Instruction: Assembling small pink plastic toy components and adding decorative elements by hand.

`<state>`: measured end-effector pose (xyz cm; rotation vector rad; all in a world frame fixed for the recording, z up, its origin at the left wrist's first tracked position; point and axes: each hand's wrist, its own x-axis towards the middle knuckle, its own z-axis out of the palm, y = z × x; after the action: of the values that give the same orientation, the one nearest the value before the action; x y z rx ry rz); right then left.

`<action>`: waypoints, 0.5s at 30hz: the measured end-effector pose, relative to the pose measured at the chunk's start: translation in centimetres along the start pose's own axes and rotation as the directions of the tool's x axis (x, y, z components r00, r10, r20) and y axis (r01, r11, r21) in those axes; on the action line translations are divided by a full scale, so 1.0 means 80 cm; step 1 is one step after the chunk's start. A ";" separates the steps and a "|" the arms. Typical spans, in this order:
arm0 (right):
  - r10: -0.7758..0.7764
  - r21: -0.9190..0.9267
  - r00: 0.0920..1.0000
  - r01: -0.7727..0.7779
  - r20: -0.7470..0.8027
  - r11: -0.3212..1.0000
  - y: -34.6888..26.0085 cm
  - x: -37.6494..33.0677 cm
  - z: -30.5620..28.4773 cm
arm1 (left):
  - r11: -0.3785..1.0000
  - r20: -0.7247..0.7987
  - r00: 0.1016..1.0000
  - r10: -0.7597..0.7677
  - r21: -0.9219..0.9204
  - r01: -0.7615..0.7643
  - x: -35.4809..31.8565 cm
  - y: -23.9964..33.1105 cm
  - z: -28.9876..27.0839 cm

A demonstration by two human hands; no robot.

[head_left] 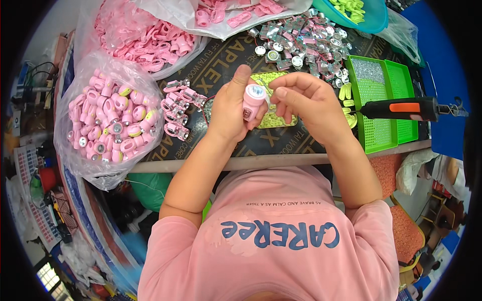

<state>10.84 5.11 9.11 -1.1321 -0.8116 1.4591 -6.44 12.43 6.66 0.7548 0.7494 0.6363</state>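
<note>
Pink torch (254,102), just 1, at centre, grasped by the left hand (228,108); right hand (312,100) curls beside it, hold unclear. Frame right: 2 green baskets (377,136), 1 screwdriver (401,109). Dark patterned tabletop (266,144); orange chair (405,232) lower right.

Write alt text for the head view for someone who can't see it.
A person's left hand holds a small pink flashlight, with the right hand curled beside it, over a dark workbench. Around them are a clear bag of similar pink pieces, yellow-green plastic parts and a black-and-orange electric screwdriver.
</note>
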 end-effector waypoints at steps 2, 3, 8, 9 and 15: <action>-0.031 -0.056 0.997 0.028 -0.065 0.998 0.004 -0.001 -0.002 | 0.990 0.033 0.997 -0.076 -0.118 0.080 0.005 0.000 -0.009; -0.040 -0.108 0.995 0.030 -0.088 0.994 0.005 -0.003 -0.007 | 0.958 0.078 0.986 -0.149 -0.237 0.164 0.007 -0.003 -0.014; -0.325 -0.670 0.928 0.125 -0.182 0.732 0.010 -0.013 -0.061 | 0.894 0.122 0.976 -0.181 -0.393 0.215 0.009 -0.004 -0.041; -0.348 -0.767 0.921 0.095 -0.174 0.635 0.006 -0.019 -0.074 | 0.912 0.114 0.982 -0.153 -0.367 0.184 0.007 -0.002 -0.044; -0.113 -0.926 0.994 0.041 -0.003 0.376 0.002 -0.056 -0.086 | 0.936 0.070 0.989 -0.133 -0.320 0.149 0.007 -0.005 -0.023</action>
<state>17.21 0.05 7.74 -1.9235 -1.7376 0.7692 -7.46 13.33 5.22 0.4071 0.6285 0.5903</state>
